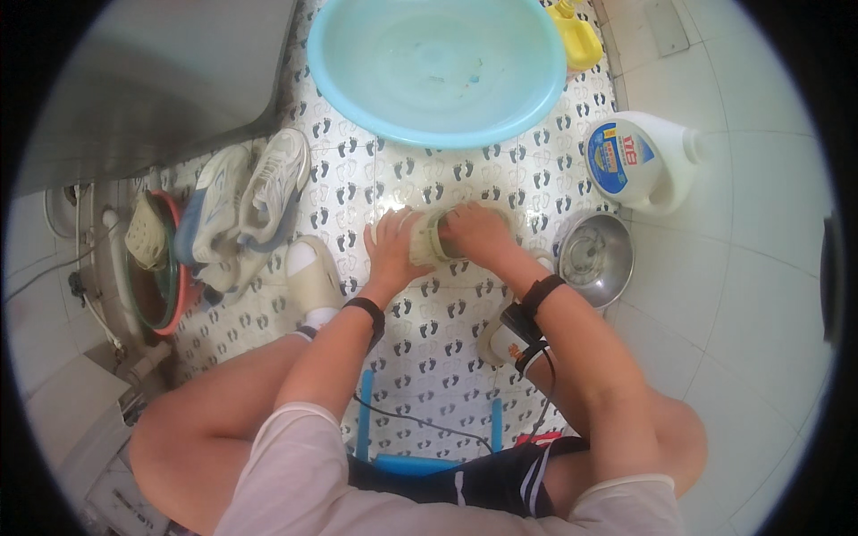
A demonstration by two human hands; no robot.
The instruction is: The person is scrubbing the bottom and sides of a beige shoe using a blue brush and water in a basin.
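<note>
A pale greenish clog or slipper (423, 249) lies on the footprint-patterned floor before me. My left hand (394, 246) steadies its left end, the thumb at the near side and the fingers spread over the far side. My right hand (477, 234) dips into the shoe's opening with curled fingers. The fingertips are hidden inside, so whether they hold anything cannot be told. Beyond both hands stands a large light-blue plastic basin (429, 137) with water and a few small bits at its bottom.
White-and-blue sneakers (275, 181) and a cream clog (146, 231) on stacked basins (175, 295) are at left. On the right stand a white detergent jug (663, 161) and a steel bowl (620, 268). Behind is a yellow bottle (582, 40). A cable (422, 422) runs between my legs.
</note>
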